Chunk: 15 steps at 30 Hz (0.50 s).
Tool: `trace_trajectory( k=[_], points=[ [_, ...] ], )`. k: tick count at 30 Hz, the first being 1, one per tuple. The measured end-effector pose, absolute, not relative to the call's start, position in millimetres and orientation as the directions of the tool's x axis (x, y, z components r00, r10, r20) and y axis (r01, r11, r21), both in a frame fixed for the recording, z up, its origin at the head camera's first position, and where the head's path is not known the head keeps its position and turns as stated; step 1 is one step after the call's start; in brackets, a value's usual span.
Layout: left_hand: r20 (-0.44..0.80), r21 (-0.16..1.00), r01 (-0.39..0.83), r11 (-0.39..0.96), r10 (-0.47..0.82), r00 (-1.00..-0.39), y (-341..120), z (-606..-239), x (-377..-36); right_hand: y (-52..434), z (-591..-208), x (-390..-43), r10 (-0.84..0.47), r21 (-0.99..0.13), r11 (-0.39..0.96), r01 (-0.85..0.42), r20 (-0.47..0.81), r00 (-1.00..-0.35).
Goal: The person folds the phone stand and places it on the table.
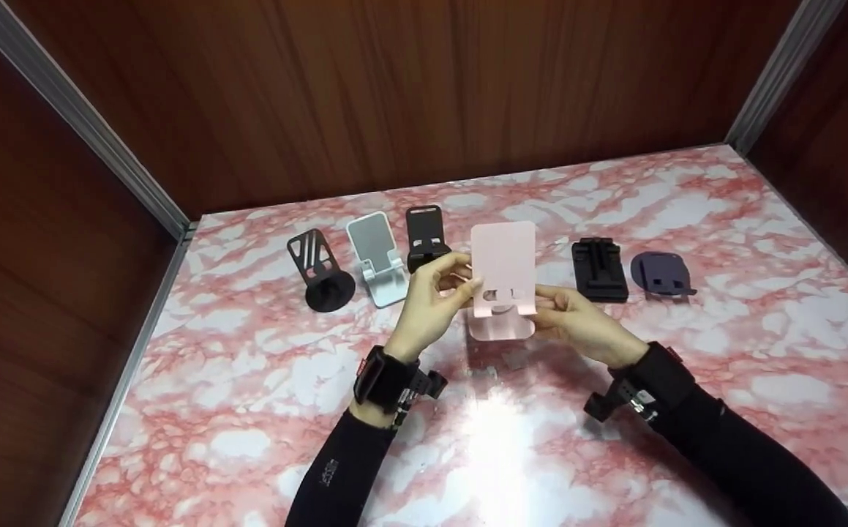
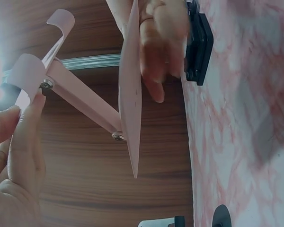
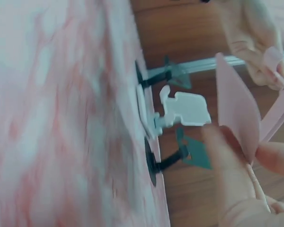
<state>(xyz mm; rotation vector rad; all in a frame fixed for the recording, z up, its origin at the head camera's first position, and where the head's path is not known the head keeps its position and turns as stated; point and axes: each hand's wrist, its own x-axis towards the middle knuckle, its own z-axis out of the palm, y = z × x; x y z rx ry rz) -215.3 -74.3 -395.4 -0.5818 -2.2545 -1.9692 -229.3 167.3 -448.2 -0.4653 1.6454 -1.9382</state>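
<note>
A pink folding phone stand [image 1: 503, 278] is held just above the marble table [image 1: 248, 380] between both hands. My left hand [image 1: 459, 282] pinches its left edge, near the lip. My right hand [image 1: 549, 301] grips its base from the right side. In the left wrist view the stand's flat plate [image 2: 130, 94] is edge-on, joined by a hinged arm [image 2: 80, 99] to the curled lip by my left fingers [image 2: 23, 137]. The right wrist view shows the pink plate [image 3: 236, 109] above my right fingers [image 3: 227, 165].
Other phone stands form a row behind the hands: a black one on a round base [image 1: 319, 272], a silver one [image 1: 376, 260], a black upright one [image 1: 425, 236], a black folded one [image 1: 599, 269] and a dark purple one [image 1: 661, 274]. Wooden walls enclose the table.
</note>
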Motion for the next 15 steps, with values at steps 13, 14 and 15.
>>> trace_trajectory(
  k=[13,14,15],
  points=[
    [0.344,0.915,0.379,0.141,0.221,-0.912,-78.2,-399.0,-208.3,162.1,-451.1,-224.1,-0.623,-0.945,-0.199,0.259,-0.082,-0.778],
    [0.343,0.916,0.377,0.140,0.219,-0.914,-78.4,-399.0,-207.8,162.2,-451.4,-223.9,-0.622,-0.945,-0.201,0.258,-0.081,-0.779],
    [0.343,0.916,0.377,0.138,0.217,-0.914,-78.6,-399.3,-207.5,162.4,-451.6,-223.8,-0.620,-0.945,-0.201,0.259,-0.082,-0.780]
  ],
)
